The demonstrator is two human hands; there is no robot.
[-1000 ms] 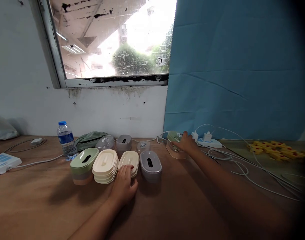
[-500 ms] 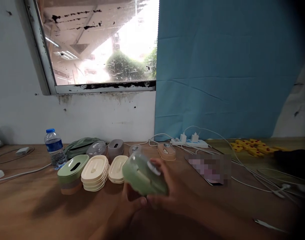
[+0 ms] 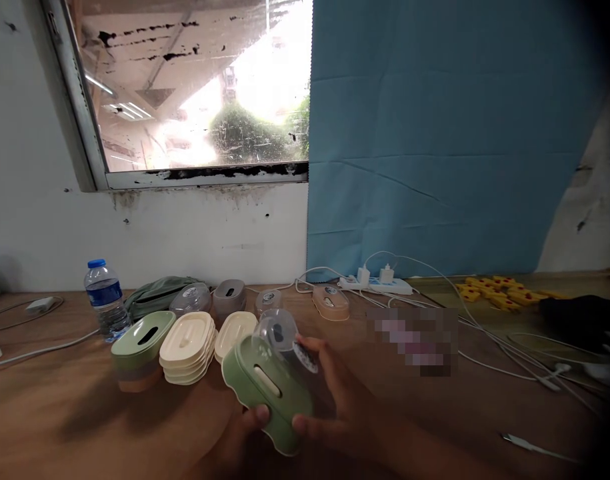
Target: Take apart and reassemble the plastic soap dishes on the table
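I can see both of the person's hands up over the front of the bench point(image 3: 99, 440), close together. The left hand point(image 3: 241, 430) has hold of a green lid point(image 3: 267, 390), with its thumb on the near edge; its other fingers are hidden. The green lid is tipped, and a long pale slot shows on it. The right hand point(image 3: 347, 400) is part way open, with a clear cover point(image 3: 283, 330) between its thumb and pointing finger. The cover leans behind the green lid, and I can't tell if the two touch.

Just behind the lid is a cream lid point(image 3: 237, 332). Next to that, on the left, is a pile of cream lids point(image 3: 189, 340), and then a green, grey and orange stack point(image 3: 143, 353). A water bottle point(image 3: 105, 300) stands farther back. Behind the hands sits an orange box point(image 3: 331, 305), near the white power strip point(image 3: 379, 287).
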